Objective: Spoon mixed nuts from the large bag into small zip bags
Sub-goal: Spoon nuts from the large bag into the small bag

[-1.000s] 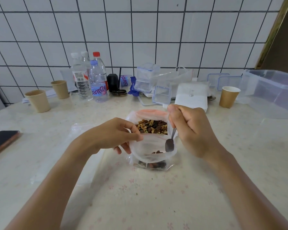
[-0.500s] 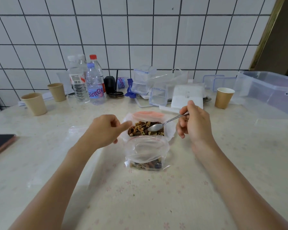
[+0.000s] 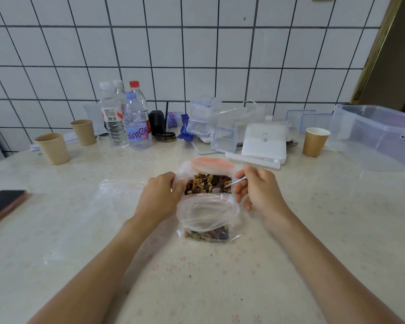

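Note:
The large clear bag [image 3: 212, 164] with a pink zip strip stands open mid-table, full of mixed nuts [image 3: 207, 183]. Right in front of it stands a small zip bag [image 3: 207, 212], mouth open, with a shallow layer of nuts at its bottom. My left hand [image 3: 160, 197] grips the large bag's left rim. My right hand [image 3: 257, 190] holds a metal spoon [image 3: 229, 184] whose bowl is dipped into the nuts in the large bag.
Flat empty plastic bags [image 3: 117, 190] lie left of my left hand. A phone [image 3: 2, 204] rests at the left edge. Paper cups [image 3: 53, 148], water bottles [image 3: 126, 120], clear boxes [image 3: 225, 136] and a big clear tub [image 3: 379, 136] line the back by the tiled wall.
The spoon left the small bag, rose, and now digs into the large bag's nuts. My left hand let go of the small bag and took the large bag's rim.

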### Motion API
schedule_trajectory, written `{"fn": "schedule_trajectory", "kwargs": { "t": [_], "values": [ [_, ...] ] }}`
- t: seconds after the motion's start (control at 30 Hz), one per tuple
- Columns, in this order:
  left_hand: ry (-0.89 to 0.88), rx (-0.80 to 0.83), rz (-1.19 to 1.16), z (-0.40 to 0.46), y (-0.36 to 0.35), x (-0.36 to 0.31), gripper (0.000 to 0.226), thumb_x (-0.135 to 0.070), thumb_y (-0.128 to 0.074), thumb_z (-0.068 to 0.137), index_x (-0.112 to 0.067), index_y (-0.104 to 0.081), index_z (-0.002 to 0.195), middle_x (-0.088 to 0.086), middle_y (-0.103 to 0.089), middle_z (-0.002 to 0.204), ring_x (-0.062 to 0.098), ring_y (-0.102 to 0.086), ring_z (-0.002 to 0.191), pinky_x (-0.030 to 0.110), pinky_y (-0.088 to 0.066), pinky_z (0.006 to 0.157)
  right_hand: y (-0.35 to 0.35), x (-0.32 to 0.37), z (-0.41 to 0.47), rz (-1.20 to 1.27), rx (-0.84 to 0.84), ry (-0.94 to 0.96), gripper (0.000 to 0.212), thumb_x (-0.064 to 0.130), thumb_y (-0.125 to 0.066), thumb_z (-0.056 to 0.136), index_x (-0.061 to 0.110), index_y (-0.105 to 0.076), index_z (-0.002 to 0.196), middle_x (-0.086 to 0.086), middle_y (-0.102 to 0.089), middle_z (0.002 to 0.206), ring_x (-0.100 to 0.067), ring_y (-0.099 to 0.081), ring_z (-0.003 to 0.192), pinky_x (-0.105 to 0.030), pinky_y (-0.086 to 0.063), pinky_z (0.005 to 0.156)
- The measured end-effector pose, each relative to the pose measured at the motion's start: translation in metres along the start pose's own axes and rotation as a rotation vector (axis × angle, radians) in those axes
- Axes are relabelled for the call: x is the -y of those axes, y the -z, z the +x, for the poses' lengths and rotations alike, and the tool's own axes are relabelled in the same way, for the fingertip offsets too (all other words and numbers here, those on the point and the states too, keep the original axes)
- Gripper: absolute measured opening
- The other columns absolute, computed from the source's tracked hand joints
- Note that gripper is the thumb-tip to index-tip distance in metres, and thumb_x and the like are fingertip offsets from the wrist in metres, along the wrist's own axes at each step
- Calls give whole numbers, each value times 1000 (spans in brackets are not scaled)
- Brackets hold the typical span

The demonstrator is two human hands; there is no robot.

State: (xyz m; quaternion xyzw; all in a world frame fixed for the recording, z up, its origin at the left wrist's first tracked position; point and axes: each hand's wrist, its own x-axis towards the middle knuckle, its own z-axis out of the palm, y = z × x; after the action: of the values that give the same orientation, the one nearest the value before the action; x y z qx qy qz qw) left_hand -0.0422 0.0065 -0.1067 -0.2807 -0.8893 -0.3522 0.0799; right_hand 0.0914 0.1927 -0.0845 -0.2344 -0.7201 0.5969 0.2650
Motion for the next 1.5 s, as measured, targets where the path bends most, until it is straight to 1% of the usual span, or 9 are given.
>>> {"fn": "schedule_trajectory", "kwargs": {
  "t": [0.07,0.2,0.4,0.57,0.83,1.03,1.2,1.3,1.5],
  "values": [
    [-23,-19,-52,1,-1,-1,30,-32,-59,103,-15,-61,78,0,-65,76,22,-62,74,39,-51,65,-1,-2,1,70,25,-74,35,26,-39,111,5,-64,98,-4,-69,63,-13,-58,46,-24,-35,37],
    [-58,-77,-121,2,-4,-4,15,-34,-61,103,-27,-63,90,-21,-61,82,1,-62,73,20,-45,61,-2,-2,2,145,55,-141,34,22,-39,111,5,-65,98,-5,-72,63,-13,-55,42,-24,-35,35],
    [-37,-92,-156,3,-4,-4,12,-33,-62,102,-24,-68,104,-23,-59,85,0,-63,71,16,-45,58,1,-2,6,201,48,-167,34,21,-38,111,3,-65,100,-9,-73,66,-16,-55,42,-24,-32,36],
    [-66,-108,-151,2,-4,-6,17,-33,-64,101,-20,-71,109,-15,-65,89,-1,-62,69,13,-39,57,-1,-5,5,218,85,-204,35,23,-38,112,3,-65,104,-15,-79,82,-17,-53,42,-26,-40,38],
    [-41,-121,-199,3,0,-7,5,-35,-66,99,-30,-65,99,-23,-63,84,-10,-65,65,6,-45,51,3,-7,9,320,41,-239,35,24,-38,111,5,-65,101,-9,-75,70,-16,-52,39,-24,-34,37],
    [10,-109,-217,4,6,-5,24,-51,-66,95,-28,-69,102,-17,-69,92,4,-69,57,23,-54,61,10,0,11,400,21,-178,33,23,-39,109,6,-65,98,-7,-71,66,-17,-52,40,-23,-32,37],
    [41,-166,-60,5,22,-5,42,-66,-71,84,-27,-64,99,-12,-64,92,15,-64,82,37,-55,76,19,11,10,429,55,-71,38,29,-40,110,8,-65,91,-8,-66,63,-21,-54,43,-25,-31,38],
    [42,-58,-54,5,37,-11,44,-67,-72,81,-24,-62,85,-7,-67,80,14,-66,74,36,-55,71,25,21,6,417,89,-20,39,31,-39,110,8,-64,91,-9,-64,62,-23,-54,44,-26,-31,39],
    [14,446,-16,-7,57,-23,46,-68,-68,84,-23,-72,77,-6,-75,72,6,-73,61,28,-47,66,32,36,-3,315,209,40,40,28,-41,110,6,-63,85,-14,-58,57,-25,-54,42,-25,-31,38]
  ]
}}
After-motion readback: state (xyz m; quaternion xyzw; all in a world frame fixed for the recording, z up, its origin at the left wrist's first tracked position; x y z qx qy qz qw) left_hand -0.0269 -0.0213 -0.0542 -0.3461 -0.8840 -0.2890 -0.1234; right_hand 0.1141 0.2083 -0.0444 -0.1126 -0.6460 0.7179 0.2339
